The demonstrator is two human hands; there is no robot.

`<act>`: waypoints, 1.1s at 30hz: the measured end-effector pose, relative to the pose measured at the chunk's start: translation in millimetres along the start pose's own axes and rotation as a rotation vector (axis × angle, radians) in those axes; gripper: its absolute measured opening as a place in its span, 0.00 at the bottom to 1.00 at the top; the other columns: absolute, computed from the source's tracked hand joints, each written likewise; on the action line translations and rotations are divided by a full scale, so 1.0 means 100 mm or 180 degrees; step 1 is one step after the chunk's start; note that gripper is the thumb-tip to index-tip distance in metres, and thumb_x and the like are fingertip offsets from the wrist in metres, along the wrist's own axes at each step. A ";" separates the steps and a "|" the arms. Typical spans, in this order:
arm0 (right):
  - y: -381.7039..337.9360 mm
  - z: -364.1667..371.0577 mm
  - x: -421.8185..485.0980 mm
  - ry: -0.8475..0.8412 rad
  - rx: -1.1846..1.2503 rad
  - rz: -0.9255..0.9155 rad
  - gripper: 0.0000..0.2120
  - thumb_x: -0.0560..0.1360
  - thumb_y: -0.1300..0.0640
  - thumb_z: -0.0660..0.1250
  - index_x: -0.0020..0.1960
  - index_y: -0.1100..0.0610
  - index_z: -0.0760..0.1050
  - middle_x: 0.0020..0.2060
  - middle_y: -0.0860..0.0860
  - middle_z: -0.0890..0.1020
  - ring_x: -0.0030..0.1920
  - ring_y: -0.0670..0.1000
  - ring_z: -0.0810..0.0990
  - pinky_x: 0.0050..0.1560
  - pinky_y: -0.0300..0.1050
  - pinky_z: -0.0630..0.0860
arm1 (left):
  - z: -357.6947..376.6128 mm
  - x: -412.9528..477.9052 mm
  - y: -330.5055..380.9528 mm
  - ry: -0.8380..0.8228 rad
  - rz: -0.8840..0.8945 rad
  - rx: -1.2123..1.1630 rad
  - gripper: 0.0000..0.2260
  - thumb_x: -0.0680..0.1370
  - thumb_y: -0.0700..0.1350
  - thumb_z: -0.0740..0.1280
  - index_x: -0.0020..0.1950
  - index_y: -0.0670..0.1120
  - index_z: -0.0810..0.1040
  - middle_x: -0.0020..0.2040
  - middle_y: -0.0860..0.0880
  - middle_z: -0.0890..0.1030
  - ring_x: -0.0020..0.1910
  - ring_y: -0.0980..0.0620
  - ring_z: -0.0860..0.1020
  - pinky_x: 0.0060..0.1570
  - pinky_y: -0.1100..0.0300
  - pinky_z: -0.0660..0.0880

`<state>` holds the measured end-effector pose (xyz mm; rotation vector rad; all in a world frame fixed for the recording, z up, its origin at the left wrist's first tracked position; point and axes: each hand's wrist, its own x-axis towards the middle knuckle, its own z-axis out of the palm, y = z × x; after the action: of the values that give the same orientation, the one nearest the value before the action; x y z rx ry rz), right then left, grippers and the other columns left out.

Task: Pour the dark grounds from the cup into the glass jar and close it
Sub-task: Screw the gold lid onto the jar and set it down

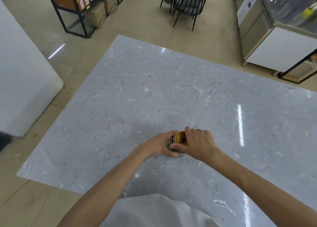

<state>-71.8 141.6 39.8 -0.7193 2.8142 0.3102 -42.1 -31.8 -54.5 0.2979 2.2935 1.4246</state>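
Observation:
A small glass jar [169, 143] stands on the grey marble table [171, 89], near its front middle. My left hand [161, 144] wraps around the jar's side from the left. A gold lid [180, 137] sits on top of the jar, and my right hand [199, 142] grips it from the right, with the thumb across the jar's near side. Most of the jar's glass is hidden by my fingers, so its contents do not show. No cup is in view.
The table's left edge [68, 110] drops to a beige tiled floor. A white block [22, 72] stands at the left. Black shelving with boxes [82, 9], black chairs [187, 2] and a steel counter unit [274, 29] stand beyond the table.

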 end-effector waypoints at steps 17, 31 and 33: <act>0.26 0.07 -0.14 0.0168 0.1981 -0.0543 0.31 0.82 0.39 0.58 0.80 0.45 0.53 0.72 0.48 0.73 0.69 0.50 0.73 0.66 0.40 0.69 | 0.04 0.07 -0.05 -0.0010 -0.0140 0.0110 0.39 0.65 0.59 0.80 0.70 0.69 0.63 0.63 0.66 0.77 0.59 0.65 0.75 0.58 0.69 0.69; 0.19 0.22 -0.17 0.0283 0.1320 -0.0392 0.34 0.81 0.38 0.55 0.81 0.47 0.46 0.58 0.53 0.82 0.51 0.53 0.83 0.51 0.48 0.81 | 0.01 0.02 -0.01 -0.0114 -0.0086 0.0067 0.40 0.68 0.52 0.81 0.74 0.60 0.64 0.68 0.55 0.77 0.64 0.55 0.76 0.64 0.60 0.73; 0.21 0.24 -0.13 0.0473 0.1324 -0.0405 0.36 0.81 0.36 0.55 0.81 0.49 0.47 0.60 0.53 0.81 0.57 0.54 0.81 0.56 0.49 0.80 | 0.01 0.02 -0.02 -0.0109 -0.0074 0.0012 0.39 0.68 0.51 0.81 0.74 0.60 0.65 0.67 0.55 0.78 0.64 0.55 0.77 0.62 0.62 0.73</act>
<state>-67.2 171.3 23.2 -0.8418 2.8091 -0.3549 -43.1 -31.1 -56.7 0.2937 2.2652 1.3932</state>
